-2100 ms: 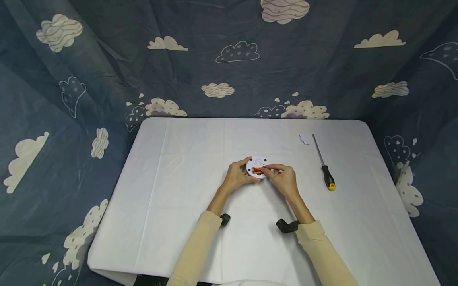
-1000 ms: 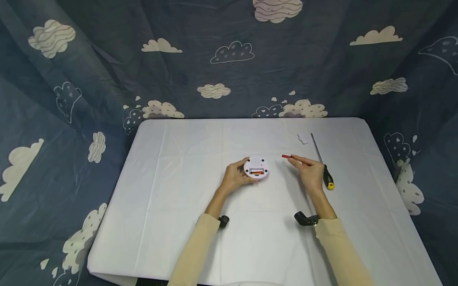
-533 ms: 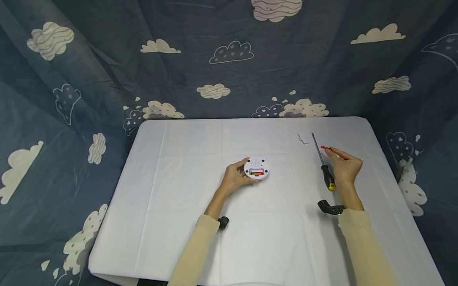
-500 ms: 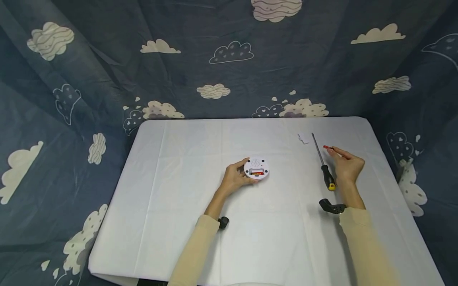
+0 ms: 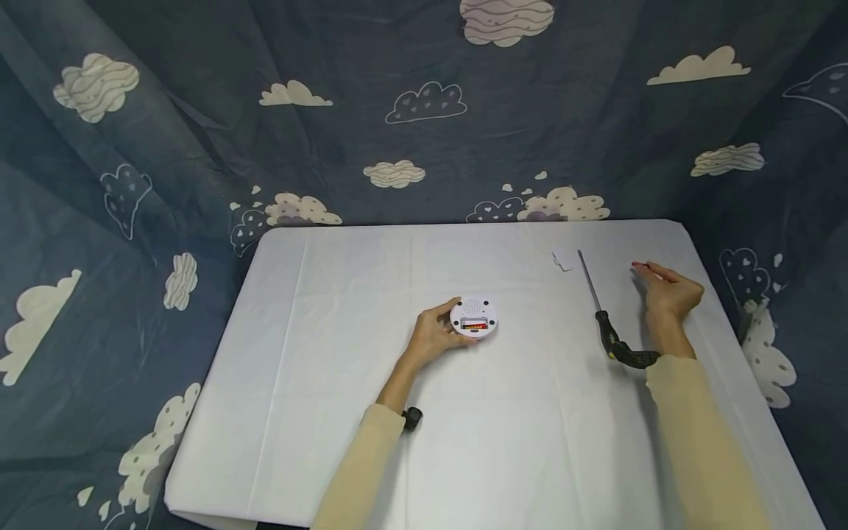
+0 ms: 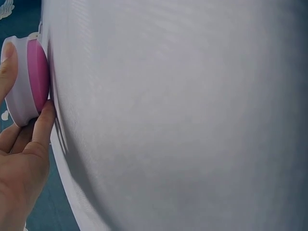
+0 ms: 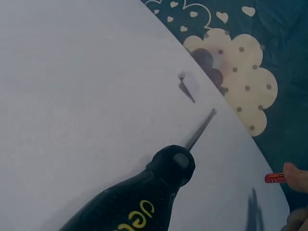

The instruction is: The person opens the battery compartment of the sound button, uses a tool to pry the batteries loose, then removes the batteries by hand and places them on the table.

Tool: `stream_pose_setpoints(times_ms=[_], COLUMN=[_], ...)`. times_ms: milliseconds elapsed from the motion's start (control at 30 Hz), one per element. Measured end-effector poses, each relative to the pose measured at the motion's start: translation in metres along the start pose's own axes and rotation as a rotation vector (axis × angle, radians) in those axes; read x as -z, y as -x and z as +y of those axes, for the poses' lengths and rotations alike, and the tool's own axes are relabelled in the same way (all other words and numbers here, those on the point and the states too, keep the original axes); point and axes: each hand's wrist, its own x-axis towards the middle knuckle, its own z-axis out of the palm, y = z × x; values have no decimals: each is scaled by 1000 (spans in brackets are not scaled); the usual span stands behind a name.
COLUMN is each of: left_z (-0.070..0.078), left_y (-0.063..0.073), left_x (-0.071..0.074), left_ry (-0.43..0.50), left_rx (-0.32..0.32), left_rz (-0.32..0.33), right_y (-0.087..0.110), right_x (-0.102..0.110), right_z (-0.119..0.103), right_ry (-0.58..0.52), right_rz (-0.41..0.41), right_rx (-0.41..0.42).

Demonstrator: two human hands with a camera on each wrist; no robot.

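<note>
My left hand (image 5: 432,335) grips the rim of a small round white device (image 5: 472,306) near the table's middle. Speaker holes and a battery compartment face up, and one red battery (image 5: 474,325) lies inside. From the left wrist, the device's pink underside (image 6: 38,74) shows, with a finger beneath it. Over to the right, my right hand (image 5: 672,298) pinches another red battery (image 7: 275,178) by its end, above the table. Between the hands lies a screwdriver (image 5: 589,280) with a black and yellow handle; the right wrist camera partly covers its handle end in the head view.
A small white piece (image 5: 562,261), perhaps the compartment cover, lies left of the screwdriver's tip. White cloth covers the table (image 5: 344,412). Behind it hangs a dark blue curtain (image 5: 218,44) printed with clouds.
My right hand has lifted a red battery out of the compartment and carried it rightward, past the screwdriver. The left hand still holds the device in about the same spot.
</note>
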Motion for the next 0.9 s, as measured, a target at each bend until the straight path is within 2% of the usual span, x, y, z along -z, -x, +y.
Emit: stream_pose_setpoints(times_ms=[100,300,533,900], left_z=[-1,0,1,0], left_y=[1,0,1,0], left_x=[-1,-1,-1,-1], left_ry=[8,42,82,78], left_rx=[5,18,28,30], left_rz=[1,-6,-21,-20], right_y=[-3,-5,-5,-4], right_x=[2,7,11,12], right_z=[1,7,14,18], right_ry=[13,161,309,426], right_rz=[14,36,33,3], right_rx=[-24,-31,-92,-47])
